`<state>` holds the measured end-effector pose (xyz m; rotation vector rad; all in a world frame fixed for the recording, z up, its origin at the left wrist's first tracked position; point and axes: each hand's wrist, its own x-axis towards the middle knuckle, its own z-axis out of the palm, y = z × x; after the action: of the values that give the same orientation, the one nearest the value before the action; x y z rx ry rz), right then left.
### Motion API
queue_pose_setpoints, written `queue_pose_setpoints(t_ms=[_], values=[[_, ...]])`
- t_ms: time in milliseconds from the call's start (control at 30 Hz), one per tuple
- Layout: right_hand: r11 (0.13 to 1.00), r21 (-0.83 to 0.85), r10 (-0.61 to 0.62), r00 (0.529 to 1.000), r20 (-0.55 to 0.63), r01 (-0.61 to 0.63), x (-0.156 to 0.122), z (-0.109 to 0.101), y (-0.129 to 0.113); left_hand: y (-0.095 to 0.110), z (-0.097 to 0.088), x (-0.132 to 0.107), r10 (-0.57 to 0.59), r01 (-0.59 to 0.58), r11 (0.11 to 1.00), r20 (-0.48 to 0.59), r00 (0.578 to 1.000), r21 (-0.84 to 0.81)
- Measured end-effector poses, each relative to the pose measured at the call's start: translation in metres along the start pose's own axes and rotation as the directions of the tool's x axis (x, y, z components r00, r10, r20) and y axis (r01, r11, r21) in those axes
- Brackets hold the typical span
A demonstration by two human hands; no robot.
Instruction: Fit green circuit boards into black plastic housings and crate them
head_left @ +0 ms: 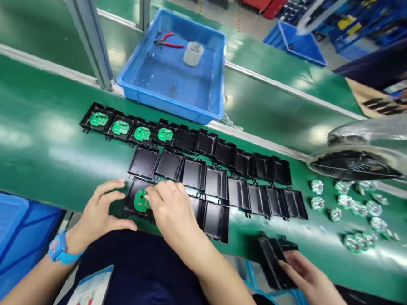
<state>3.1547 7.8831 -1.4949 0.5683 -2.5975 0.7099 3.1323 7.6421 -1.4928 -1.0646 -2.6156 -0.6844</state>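
Observation:
My right hand [173, 208] has its fingertips closed at the right edge of a green circuit board [140, 200], which sits inside a black plastic case [130, 203] in the nearest row. Part of that board and case is hidden behind the hand. My left hand [101, 211], with a blue band at the wrist, is open beside the case's left side, thumb and fingers apart and nothing between them. Further cases lie in rows beyond; at the left end of the far row, several hold green boards, such as this circuit board [99, 119].
A blue bin [171, 107] holding red-handled pliers [171, 45] and a white cup [193, 54] stands behind the rows. At right, a co-worker's hand [306, 271] grips black cases [274, 261]. Loose boards [346, 202] lie near a duct nozzle [356, 165]. A metal post [88, 32] rises at left.

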Motion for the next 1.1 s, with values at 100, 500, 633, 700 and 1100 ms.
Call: queue_pose_setpoints(t_ms=[100, 500, 633, 700, 1100], values=[[0.999, -0.051, 0.008, 0.997, 0.076, -0.005, 0.007, 0.010, -0.007, -0.004, 0.004, -0.006, 0.000, 0.001, 0.997, 0.012, 1.000, -0.081], [0.995, -0.086, 0.074, 0.969, 0.235, -0.055, 0.018, 0.025, -0.017, 0.001, 0.004, 0.000, 0.101, -0.099, 0.994, 0.058, 0.993, -0.036], [0.995, -0.069, 0.092, 0.961, 0.262, -0.076, 0.016, 0.024, -0.017, 0.001, 0.005, 0.001, 0.096, -0.093, 0.995, 0.076, 0.992, -0.036], [0.994, -0.062, 0.100, 0.958, 0.268, -0.087, 0.015, 0.024, -0.017, 0.001, 0.005, 0.001, 0.090, -0.087, 0.996, 0.080, 0.993, -0.032], [0.991, 0.012, 0.130, 0.974, 0.186, -0.135, 0.011, 0.022, -0.015, 0.003, 0.005, 0.002, 0.117, -0.115, 0.993, 0.067, 0.991, -0.032]])
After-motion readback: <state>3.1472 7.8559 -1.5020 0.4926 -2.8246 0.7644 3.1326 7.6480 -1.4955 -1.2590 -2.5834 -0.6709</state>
